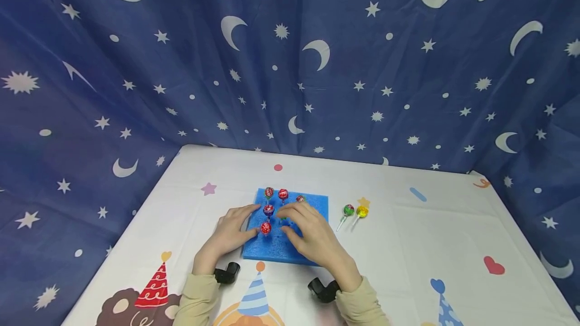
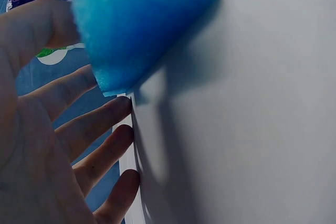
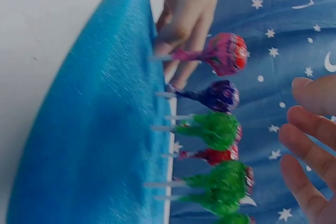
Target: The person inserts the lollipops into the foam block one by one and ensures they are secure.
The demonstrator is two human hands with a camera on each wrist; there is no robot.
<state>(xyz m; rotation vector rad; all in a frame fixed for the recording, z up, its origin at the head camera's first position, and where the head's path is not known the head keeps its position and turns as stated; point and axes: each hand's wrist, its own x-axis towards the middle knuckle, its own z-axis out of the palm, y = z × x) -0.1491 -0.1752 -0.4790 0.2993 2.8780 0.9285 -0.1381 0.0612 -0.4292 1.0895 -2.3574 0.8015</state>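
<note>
A blue foam board (image 1: 290,251) lies on the table with several wrapped lollipops standing in it on white sticks. Among them are a red lollipop (image 1: 266,228) near the left side, a purple lollipop (image 3: 218,95) and a green lollipop (image 3: 223,184). My left hand (image 1: 230,231) rests at the board's left edge, thumb and fingers spread along it. Over the middle of the board hovers my right hand (image 1: 312,231). In the right wrist view its fingers (image 3: 299,140) are apart from the lollipops and hold nothing. The right hand hides part of the board in the head view.
Right of the board, a green lollipop (image 1: 348,210) and a yellow lollipop (image 1: 362,212) lie side by side on the white patterned tablecloth (image 1: 399,250). A blue curtain (image 1: 344,94) with moons and stars hangs behind the table.
</note>
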